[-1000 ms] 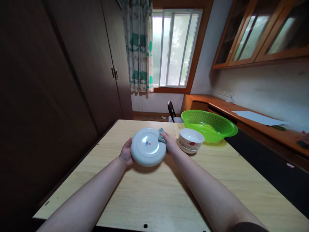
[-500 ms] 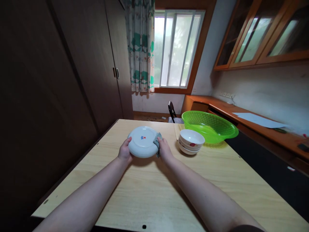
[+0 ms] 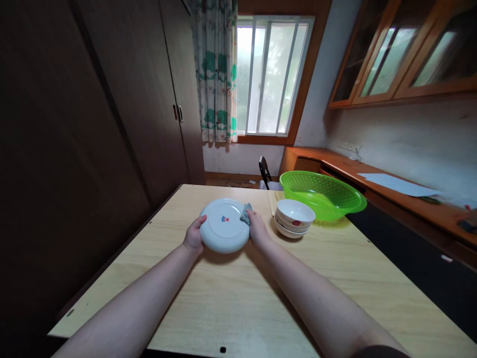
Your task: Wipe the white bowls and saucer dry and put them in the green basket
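A white plate (image 3: 223,233) is held up over the table with its underside, marked by a small blue and red print, facing me. My left hand (image 3: 194,235) grips its left rim, the thumb on the underside. On the opposite rim, my right hand (image 3: 258,228) is closed on a grey-green cloth (image 3: 246,214) that presses against the plate's right edge. The fingers behind the plate are hidden. Right of that hand, a stack of white bowls (image 3: 295,215) with a red floral print stands on the table.
The light wooden table (image 3: 208,303) spans the foreground. A green plastic basket (image 3: 324,199) sits at its far right corner, with chopsticks (image 3: 272,203) beside the bowls. Beyond are a folding chair (image 3: 265,171) and an orange-brown desk (image 3: 335,166); a dark wardrobe (image 3: 122,99) stands left.
The plate has tilted so that more of its underside faces me, and its print has turned slightly. Both hands and the cloth have shifted a little to the right.
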Demonstrator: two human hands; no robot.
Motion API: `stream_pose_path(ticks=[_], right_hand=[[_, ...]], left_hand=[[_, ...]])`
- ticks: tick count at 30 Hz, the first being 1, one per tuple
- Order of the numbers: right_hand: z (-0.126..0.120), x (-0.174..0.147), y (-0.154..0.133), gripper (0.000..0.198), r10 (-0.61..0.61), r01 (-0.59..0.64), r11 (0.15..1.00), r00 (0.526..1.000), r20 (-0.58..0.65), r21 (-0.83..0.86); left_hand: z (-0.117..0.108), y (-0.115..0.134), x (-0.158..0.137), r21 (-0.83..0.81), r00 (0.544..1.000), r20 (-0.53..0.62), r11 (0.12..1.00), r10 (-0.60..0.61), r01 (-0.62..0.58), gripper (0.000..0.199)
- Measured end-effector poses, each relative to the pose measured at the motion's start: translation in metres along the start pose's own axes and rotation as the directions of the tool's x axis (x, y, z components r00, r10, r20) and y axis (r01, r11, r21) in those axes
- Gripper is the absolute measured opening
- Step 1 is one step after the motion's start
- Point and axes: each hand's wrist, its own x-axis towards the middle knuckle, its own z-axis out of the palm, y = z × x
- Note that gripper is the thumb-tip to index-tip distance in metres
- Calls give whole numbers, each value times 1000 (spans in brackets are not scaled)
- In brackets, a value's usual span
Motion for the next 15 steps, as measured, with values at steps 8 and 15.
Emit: stream_pose_path(ticks=[8,15], right_hand=[[19,-21,15,33,98,-110,991,985,-139,-79],[-1,0,4,29,28,-25,997,999,-39,66]], left_hand=[[-1,-1,7,7,986,-47,987,158,-158,34],[3,3,-4,-18,979,205,1000,-7,11,46]])
